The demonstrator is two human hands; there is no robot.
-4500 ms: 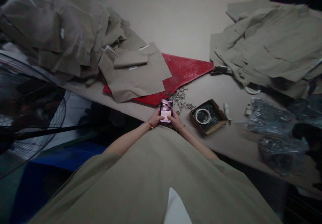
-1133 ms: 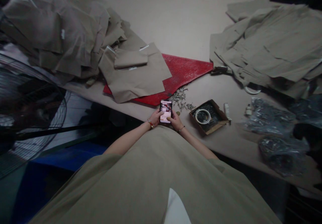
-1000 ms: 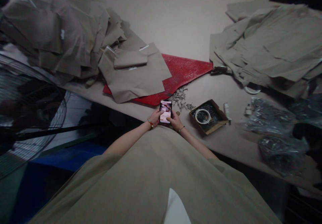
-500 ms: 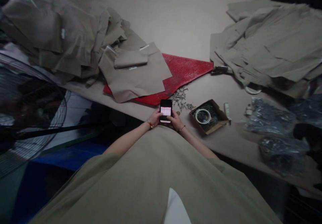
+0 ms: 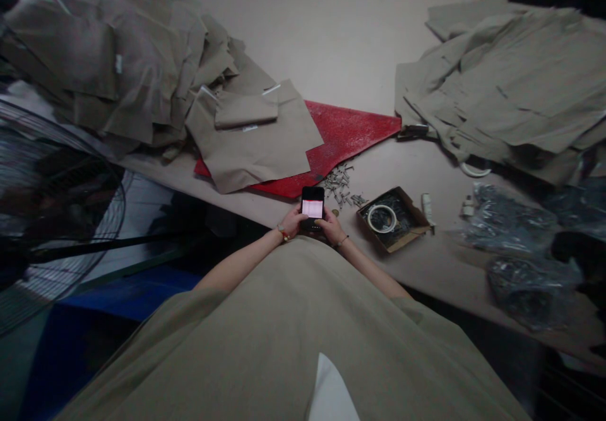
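upright between my palms, the phone (image 5: 313, 207) sits at the table's (image 5: 360, 36) near edge, gripped by my left hand (image 5: 291, 221) and my right hand (image 5: 332, 226), thumbs over its lower part. beyond lie a red board (image 5: 353, 127) and small metal pieces (image 5: 339, 184); rightward, an open box (image 5: 402, 238).

Dim, greyish light is falling over the tabletop (image 5: 341, 42), which is showing palest along its middle, while the corners and the space under its near edge are sinking into heavy shadow. The lit phone (image 5: 312, 208) is glowing pinkish white, and plastic bags (image 5: 511, 219) are catching faint glints. Softness is smearing the fan (image 5: 61, 219) at the left, and wide-angle distortion is stretching the shirt (image 5: 284, 332) toward the bottom.
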